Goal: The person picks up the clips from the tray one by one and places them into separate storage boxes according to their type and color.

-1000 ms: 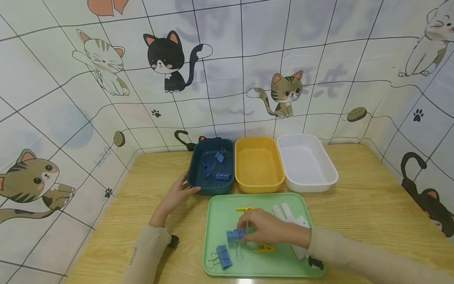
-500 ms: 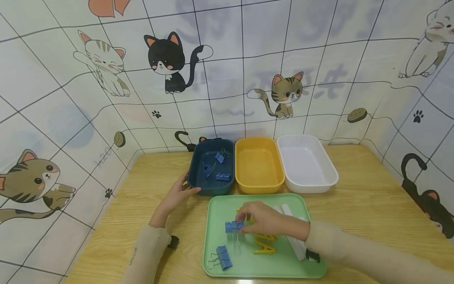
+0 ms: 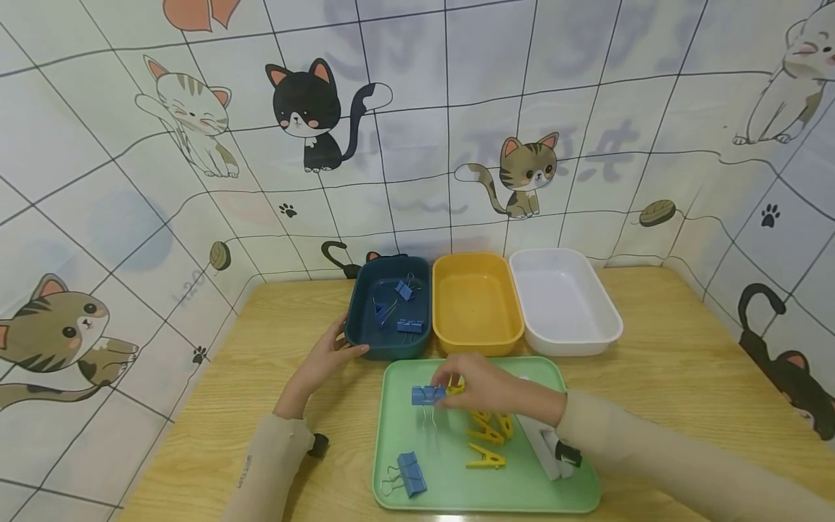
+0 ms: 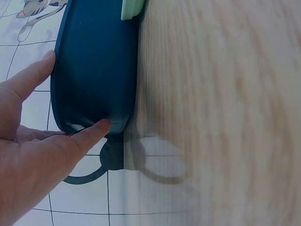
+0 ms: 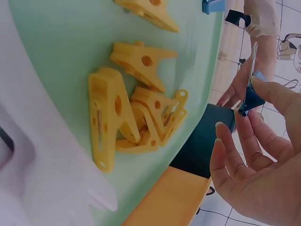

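Note:
My right hand (image 3: 479, 384) pinches a blue binder clip (image 3: 428, 395) between thumb and fingers above the green tray (image 3: 450, 493), wire handles hanging down. In the right wrist view, the binder clip (image 5: 252, 98) sits at the fingertips. Another blue binder clip (image 3: 411, 474) lies at the tray's front left. My left hand (image 3: 324, 360) rests against the near left corner of the dark blue bin (image 3: 389, 351), fingers extended along its outer wall (image 4: 94, 70). Inside that bin are three blue binder clips, one of them a binder clip (image 3: 410, 326) near the front.
Several yellow clothespins (image 3: 485, 457) lie on the tray, partly under my right hand. White items (image 3: 544, 449) lie at its right, partly covered by the forearm. A yellow bin (image 3: 478, 304) and a white bin (image 3: 566, 301) stand beside the blue one, against the cat-patterned wall covering (image 3: 417, 174).
My right hand has lifted the pinched binder clip and carried it away from me, toward the bins, uncovering more yellow clothespins. My left hand has stayed at the blue bin.

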The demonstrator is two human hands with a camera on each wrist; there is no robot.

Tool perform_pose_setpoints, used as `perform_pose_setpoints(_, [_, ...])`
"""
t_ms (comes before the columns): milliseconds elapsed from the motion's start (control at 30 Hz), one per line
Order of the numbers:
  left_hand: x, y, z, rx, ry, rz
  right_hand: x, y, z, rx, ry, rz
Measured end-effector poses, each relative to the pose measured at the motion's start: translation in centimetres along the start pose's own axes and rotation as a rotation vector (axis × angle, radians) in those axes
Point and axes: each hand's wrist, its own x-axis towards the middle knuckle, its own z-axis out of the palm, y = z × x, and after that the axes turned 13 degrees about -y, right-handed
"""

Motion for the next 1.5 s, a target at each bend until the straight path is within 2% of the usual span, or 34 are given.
perform_pose_setpoints(333, [0.1,-0.3,-0.1,-0.007,-0.003,0.008,0.6,0.0,-1.2,-0.022,0.032,-0.001])
perform_pose_setpoints(633, [0.0,-0.2,0.1,0.0,-0.004,0.002,1.3,-0.2,-2.3,-0.022,0.042,0.052])
perform_pose_setpoints(967, [0.0,-0.2,0.1,-0.006,-0.003,-0.001,2.0,-0.4,-3.5,-0.037,0.073,0.075])
perform_pose_setpoints(1500, [0.1,-0.3,0.0,-0.005,-0.01,0.022,3.0,-0.5,-4.8,-0.054,0.091,0.062])
